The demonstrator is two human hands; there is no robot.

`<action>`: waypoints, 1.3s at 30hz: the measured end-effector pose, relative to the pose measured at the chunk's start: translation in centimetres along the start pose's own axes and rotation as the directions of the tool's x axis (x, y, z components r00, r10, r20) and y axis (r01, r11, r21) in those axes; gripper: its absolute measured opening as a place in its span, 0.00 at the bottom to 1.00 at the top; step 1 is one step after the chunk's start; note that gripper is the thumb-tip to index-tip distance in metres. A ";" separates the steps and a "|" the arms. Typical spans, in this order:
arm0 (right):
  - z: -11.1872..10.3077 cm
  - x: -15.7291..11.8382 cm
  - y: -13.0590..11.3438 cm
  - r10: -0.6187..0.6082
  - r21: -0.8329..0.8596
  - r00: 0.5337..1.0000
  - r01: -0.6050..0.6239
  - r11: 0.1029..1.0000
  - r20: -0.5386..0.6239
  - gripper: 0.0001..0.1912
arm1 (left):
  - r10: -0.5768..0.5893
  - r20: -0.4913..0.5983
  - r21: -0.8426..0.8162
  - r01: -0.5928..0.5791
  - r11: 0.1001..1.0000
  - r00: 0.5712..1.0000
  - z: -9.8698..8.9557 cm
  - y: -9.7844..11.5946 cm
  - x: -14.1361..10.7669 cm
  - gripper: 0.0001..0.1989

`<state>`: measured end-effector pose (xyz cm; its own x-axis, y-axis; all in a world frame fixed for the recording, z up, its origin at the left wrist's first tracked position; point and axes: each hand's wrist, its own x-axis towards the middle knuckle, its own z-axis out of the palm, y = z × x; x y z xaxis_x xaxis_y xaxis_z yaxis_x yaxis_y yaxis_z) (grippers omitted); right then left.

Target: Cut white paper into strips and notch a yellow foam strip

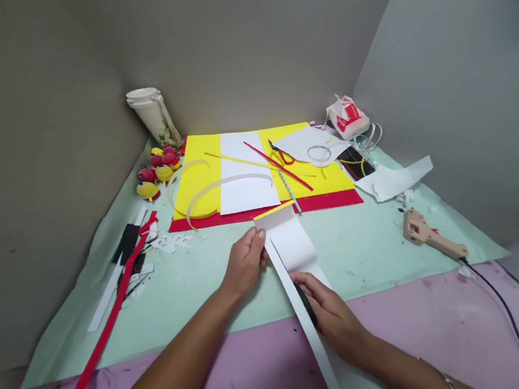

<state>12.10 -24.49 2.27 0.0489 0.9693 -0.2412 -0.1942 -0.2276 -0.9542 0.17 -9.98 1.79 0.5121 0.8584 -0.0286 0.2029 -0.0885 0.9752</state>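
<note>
A white paper sheet (290, 238) with a yellow top edge is held over the front of the green covering. My left hand (245, 262) is closed on its upper left corner, thumb on top. Lower down, my right hand (332, 314) is wrapped round a black-handled tool (306, 303), probably scissors; the blades are hidden behind the paper. A narrow strip (300, 308) along the left side of the sheet is parted from it by a slit and hangs towards the bottom edge of the view.
Yellow, white and red sheets (198, 192) lie behind, with red-handled scissors (283, 154) on them. Red and yellow round pieces (148, 190) and a white container (154, 116) stand back left. A glue gun (433, 237) with a cord lies right; a long red strip (109, 318) lies left.
</note>
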 end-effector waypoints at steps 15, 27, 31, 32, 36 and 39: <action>-0.2 0.0 0.4 0.011 0.026 1.000 -0.011 1.000 -0.001 0.14 | 0.009 0.015 -0.002 -0.009 1.000 1.000 0.0 0.0 0.0 0.19; -0.1 -0.1 0.3 0.007 0.001 1.000 -0.007 1.000 -0.013 0.14 | 0.009 0.021 0.001 -0.009 1.000 1.000 0.0 -0.1 0.0 0.19; -0.1 0.0 0.2 0.013 0.014 1.000 -0.013 1.000 -0.012 0.14 | 0.007 0.010 -0.004 -0.007 1.000 1.000 0.0 0.0 -0.1 0.19; -0.1 0.0 0.2 0.014 0.022 1.000 -0.013 1.000 -0.008 0.14 | 0.006 0.003 -0.008 -0.006 1.000 1.000 0.0 0.0 -0.1 0.19; -0.1 0.0 0.3 0.017 0.030 1.000 -0.017 0.999 -0.001 0.14 | -0.005 -0.013 -0.020 0.004 1.000 1.000 0.1 0.1 -0.1 0.19; -0.1 0.0 0.4 0.030 0.035 1.000 -0.030 0.999 -0.008 0.14 | -0.014 -0.007 -0.025 0.014 1.000 1.000 0.1 0.1 -0.1 0.19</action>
<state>12.09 -24.56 1.88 0.0512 0.9612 -0.2711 -0.2301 -0.2528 -0.9398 0.23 -10.11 1.91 0.5032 0.8632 -0.0406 0.1888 -0.0640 0.9799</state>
